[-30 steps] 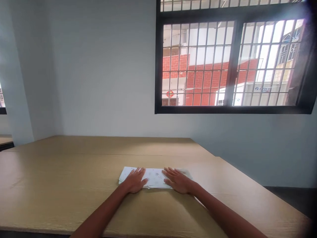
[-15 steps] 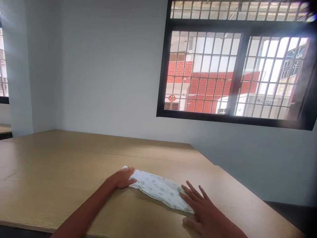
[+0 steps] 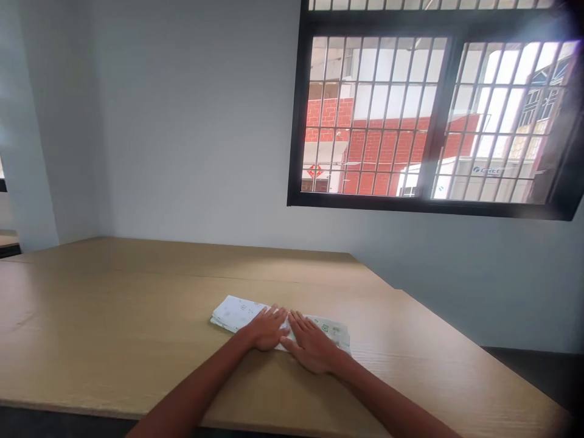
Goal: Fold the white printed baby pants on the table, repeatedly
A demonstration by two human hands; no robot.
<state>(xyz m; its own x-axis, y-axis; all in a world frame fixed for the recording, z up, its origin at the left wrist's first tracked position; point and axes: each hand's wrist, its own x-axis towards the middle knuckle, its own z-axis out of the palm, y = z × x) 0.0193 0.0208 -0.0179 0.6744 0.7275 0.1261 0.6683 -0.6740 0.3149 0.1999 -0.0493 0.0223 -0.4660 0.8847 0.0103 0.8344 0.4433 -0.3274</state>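
A folded white cloth with small green prints lies as a long strip on the wooden table. My left hand rests flat on the middle of it, palm down. Right beside it, my right hand also lies flat on the cloth, with its fingers stretched out. The fingertips of both hands nearly meet. The cloth's left and right ends show on either side, and its middle is hidden under the hands.
The light wooden table stretches away to a pale wall. A dark-framed window with metal bars is at the upper right. The table's right edge runs diagonally toward me.
Both hands have come together over the middle of the cloth, the left moving right and the right moving left onto it. The cloth lies flatter and straighter. The view has tilted slightly down.
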